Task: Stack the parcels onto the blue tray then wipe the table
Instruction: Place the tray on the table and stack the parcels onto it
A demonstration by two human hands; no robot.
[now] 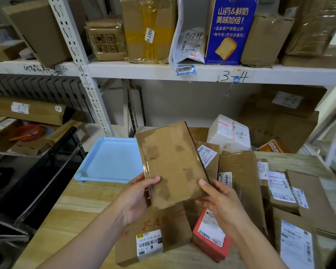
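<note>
1. Wooden table (70,206) in a parcel storeroom: a flat cardboard parcel (173,164) is held above it, long axis running away from the person.
2. Left hand (138,197) and right hand (219,202) each clamp a near corner, thumbs on top.
3. Blue tray (113,158), nothing in it, lies just left of the parcel, on the left hand's side; the carry looks short and leftward.
4. Other parcels, a red parcel (211,237) among them, crowd the table's right.
</note>
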